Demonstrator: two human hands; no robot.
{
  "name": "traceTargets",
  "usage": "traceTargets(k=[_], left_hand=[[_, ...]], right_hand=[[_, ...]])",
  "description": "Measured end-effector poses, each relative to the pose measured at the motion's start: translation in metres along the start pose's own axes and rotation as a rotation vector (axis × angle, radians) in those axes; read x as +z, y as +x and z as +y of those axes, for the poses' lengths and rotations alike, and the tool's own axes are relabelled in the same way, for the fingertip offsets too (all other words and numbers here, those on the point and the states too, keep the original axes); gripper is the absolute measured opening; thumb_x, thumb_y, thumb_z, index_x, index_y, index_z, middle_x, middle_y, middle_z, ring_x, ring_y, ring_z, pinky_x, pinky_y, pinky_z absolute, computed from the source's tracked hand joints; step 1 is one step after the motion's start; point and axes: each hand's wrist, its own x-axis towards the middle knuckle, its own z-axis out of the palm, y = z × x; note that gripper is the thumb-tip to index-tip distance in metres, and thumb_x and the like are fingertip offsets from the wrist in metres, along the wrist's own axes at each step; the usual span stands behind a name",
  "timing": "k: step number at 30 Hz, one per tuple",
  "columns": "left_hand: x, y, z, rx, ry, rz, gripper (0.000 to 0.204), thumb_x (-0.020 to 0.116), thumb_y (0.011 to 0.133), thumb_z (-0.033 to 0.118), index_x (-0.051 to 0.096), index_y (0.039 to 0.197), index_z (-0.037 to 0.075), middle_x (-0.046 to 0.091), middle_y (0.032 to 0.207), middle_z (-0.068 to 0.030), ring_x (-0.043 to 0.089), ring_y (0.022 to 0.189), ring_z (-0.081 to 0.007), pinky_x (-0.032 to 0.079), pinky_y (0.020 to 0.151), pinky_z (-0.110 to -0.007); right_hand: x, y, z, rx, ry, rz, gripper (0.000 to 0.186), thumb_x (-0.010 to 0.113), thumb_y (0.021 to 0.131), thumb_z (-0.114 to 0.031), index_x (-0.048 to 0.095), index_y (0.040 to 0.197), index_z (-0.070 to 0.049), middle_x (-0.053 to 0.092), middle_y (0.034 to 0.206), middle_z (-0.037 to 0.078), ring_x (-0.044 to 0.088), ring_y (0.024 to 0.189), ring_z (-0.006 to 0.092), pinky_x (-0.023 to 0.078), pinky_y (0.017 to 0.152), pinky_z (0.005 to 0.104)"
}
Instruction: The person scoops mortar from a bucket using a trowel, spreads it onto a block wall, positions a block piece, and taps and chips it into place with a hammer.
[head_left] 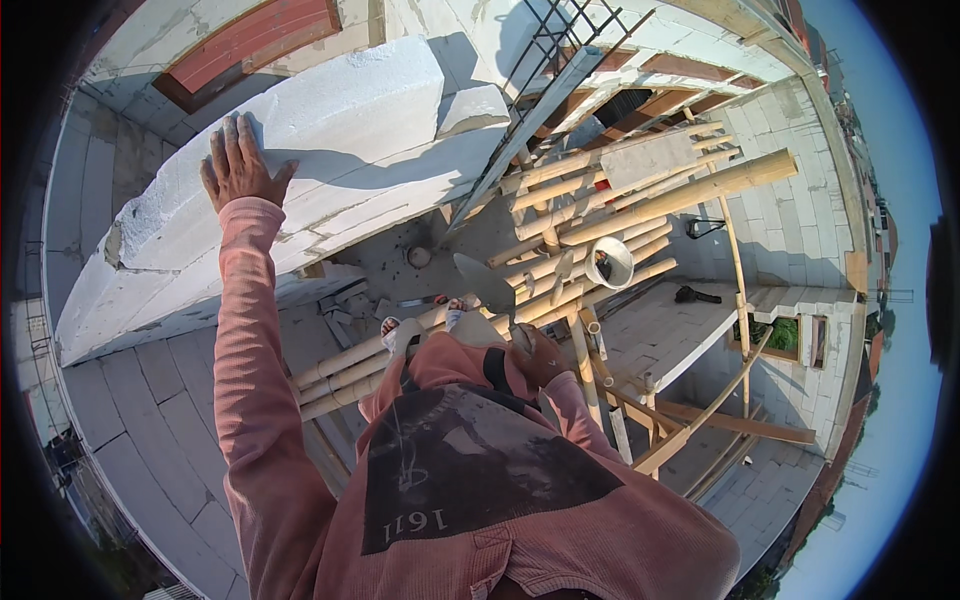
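Head view: what do the left fingers (232,142) do?

"They lie spread open on the big white block (360,110), up on the wall (405,185)"

"And the right fingers (524,346)?"

"Closed round the grey trowel (484,284), with bamboo poles (700,194) and a white bucket (624,262) near"

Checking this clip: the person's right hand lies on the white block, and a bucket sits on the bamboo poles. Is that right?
Not quite: the head view shows that it is the left hand on the white block. The bucket does sit on the bamboo poles.
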Motion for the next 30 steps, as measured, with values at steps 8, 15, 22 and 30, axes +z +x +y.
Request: traceTargets(k=[8, 15, 22, 30], left_hand=[[0.001, -0.002, -0.002, -0.006, -0.009, 0.014, 0.106, 0.079, 0.075, 0.058, 0.020, 0.157, 0.024, 0.022, 0.163, -0.0010, 0.018, 0.151, -0.0243, 0.015, 0.122, -0.052], [0.008, 0.001, -0.002, 0.023, 0.032, 0.028, 0.106, 0.078, 0.075, 0.060, 0.021, 0.156, 0.024, 0.024, 0.162, -0.0011, 0.020, 0.151, -0.0242, 0.017, 0.122, -0.051], [0.043, 0.018, -0.020, 0.120, 0.025, 0.236, 0.105, 0.074, 0.074, 0.066, 0.026, 0.156, 0.022, 0.031, 0.160, -0.0042, 0.026, 0.149, -0.0269, 0.021, 0.119, -0.051], [0.048, 0.030, -0.045, 0.344, -0.044, 0.351, 0.106, 0.072, 0.072, 0.071, 0.038, 0.150, 0.008, 0.039, 0.153, -0.0202, 0.036, 0.142, -0.0350, 0.031, 0.116, -0.047]], right_hand=[[0.000, -0.001, 0.008, -0.037, -0.022, 0.023, 0.057, 0.062, 0.087, -0.037, 0.052, 0.134, -0.007, 0.062, 0.125, 0.022, 0.059, 0.115, 0.0410, 0.048, 0.099, 0.0455], [0.000, 0.003, 0.019, -0.057, -0.003, 0.019, 0.057, 0.063, 0.086, -0.037, 0.052, 0.133, -0.006, 0.061, 0.126, 0.021, 0.059, 0.115, 0.0402, 0.048, 0.100, 0.0445], [0.002, 0.001, 0.034, 0.155, 0.080, -0.039, 0.064, 0.063, 0.087, -0.043, 0.052, 0.134, -0.002, 0.062, 0.125, 0.024, 0.059, 0.116, 0.0409, 0.047, 0.100, 0.0440], [0.071, -0.042, 0.119, 0.811, 1.098, 0.226, 0.032, 0.075, 0.083, -0.028, 0.057, 0.101, -0.006, 0.060, 0.071, 0.009, 0.061, 0.055, 0.0243, 0.049, 0.049, 0.0388]])
